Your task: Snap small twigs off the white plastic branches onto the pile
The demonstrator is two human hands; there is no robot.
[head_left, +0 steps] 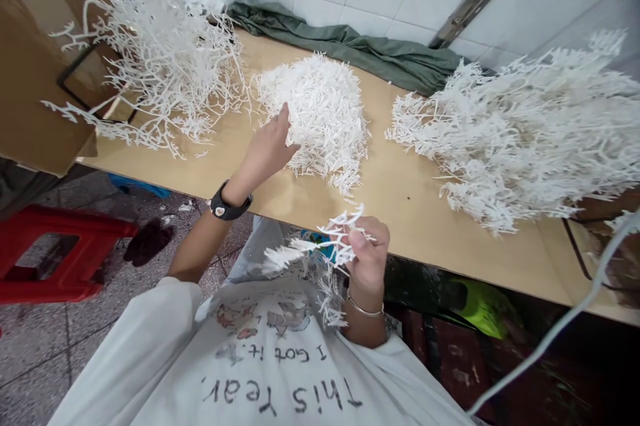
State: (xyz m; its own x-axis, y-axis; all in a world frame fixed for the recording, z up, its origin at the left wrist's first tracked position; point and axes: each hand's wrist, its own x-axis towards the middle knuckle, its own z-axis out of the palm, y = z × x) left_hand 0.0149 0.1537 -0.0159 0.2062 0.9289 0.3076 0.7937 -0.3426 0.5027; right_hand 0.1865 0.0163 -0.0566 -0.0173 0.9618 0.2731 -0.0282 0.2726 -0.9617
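Note:
My right hand (369, 253) is closed on a white branching plastic sprig (345, 233), held just off the table's front edge in front of my shirt. Its thin forked twigs hang down and stick out to the left. At the near left side of a heap of small white plastic twigs (325, 113), my left hand (269, 149) reaches out. Its index finger stretches over the heap and the thumb stands apart. I see nothing held in it; the other fingers are partly hidden from this angle.
Large tangled white branches (170, 66) stand at the left of the tan table (385, 186), beside a cardboard box (40, 59). Another big bundle of white branches (540, 133) lies right. Green cloth (350, 46) runs along the tiled wall. A red stool (60, 253) and white cable (560, 329) flank me.

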